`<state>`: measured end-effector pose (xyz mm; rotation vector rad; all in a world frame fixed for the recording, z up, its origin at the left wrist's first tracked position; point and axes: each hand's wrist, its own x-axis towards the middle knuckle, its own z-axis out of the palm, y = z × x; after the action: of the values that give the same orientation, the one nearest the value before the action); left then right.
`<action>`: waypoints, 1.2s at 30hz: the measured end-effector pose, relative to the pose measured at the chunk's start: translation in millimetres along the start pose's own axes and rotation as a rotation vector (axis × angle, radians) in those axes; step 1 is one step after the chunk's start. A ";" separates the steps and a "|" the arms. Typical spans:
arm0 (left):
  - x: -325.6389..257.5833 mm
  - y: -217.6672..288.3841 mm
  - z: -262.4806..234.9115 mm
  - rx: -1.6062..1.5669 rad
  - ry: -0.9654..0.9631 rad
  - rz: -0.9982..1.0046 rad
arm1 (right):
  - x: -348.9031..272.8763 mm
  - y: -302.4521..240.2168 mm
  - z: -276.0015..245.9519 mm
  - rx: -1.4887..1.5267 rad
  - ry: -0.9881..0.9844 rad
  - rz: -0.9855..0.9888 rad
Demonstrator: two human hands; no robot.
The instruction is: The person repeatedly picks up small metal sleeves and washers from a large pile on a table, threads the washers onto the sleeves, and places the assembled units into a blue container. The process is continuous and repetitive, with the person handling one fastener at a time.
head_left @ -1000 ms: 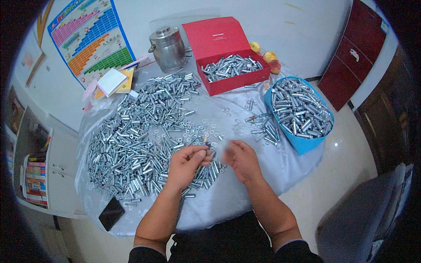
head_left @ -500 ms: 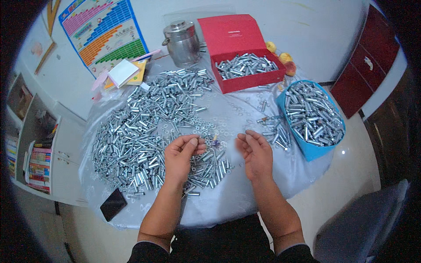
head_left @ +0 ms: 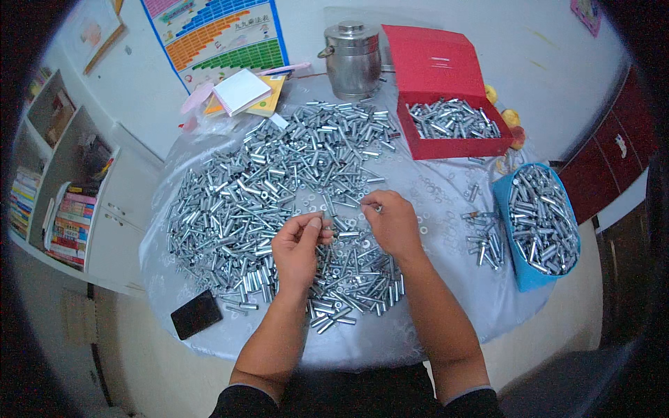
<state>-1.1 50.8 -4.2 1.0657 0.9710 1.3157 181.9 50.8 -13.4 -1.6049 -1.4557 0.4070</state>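
Note:
A broad pile of silver metal sleeves and bolts spreads over the left and middle of the table. Over its near right part is my left hand, thumb against curled fingers; whatever they hold, if anything, is too small to make out. My right hand reaches the pile's right edge, fingertips pinched together beside some loose bolts. What lies between those fingertips is hidden. Thin washers are scattered to the right of the pile. A small group of assembled-looking metal anchors lies farther right.
At the right stands a blue container full of metal anchors. Behind it, an open red box holds more. A steel pot, notebooks and yellow fruit sit at the back. A black phone lies near the front left edge.
My right hand has moved left and forward to the pile, its fingers now pinched. My left hand stays close to its place over the pile. The whole view has shifted toward the left.

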 end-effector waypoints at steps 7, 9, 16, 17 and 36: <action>4.0 1.3 -9.3 -0.086 0.037 -0.047 | 13.5 -1.0 31.5 -0.351 -0.110 -0.078; 2.9 5.8 -9.1 -0.108 0.041 -0.057 | 19.0 -1.1 33.5 -0.408 -0.164 -0.049; 7.6 4.8 -12.3 -0.113 0.023 -0.103 | 19.4 -7.8 24.0 -0.105 -0.233 -0.060; 7.0 5.2 -10.5 -0.105 0.010 -0.128 | 17.5 -12.8 22.2 -0.042 -0.290 -0.058; 11.1 0.8 -18.0 -0.238 0.058 -0.148 | 13.6 -39.4 15.4 -0.094 -0.416 -0.048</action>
<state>-18.3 62.7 -7.4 0.7635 0.8932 1.3088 149.5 65.3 13.4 -1.6189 -1.8430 0.6841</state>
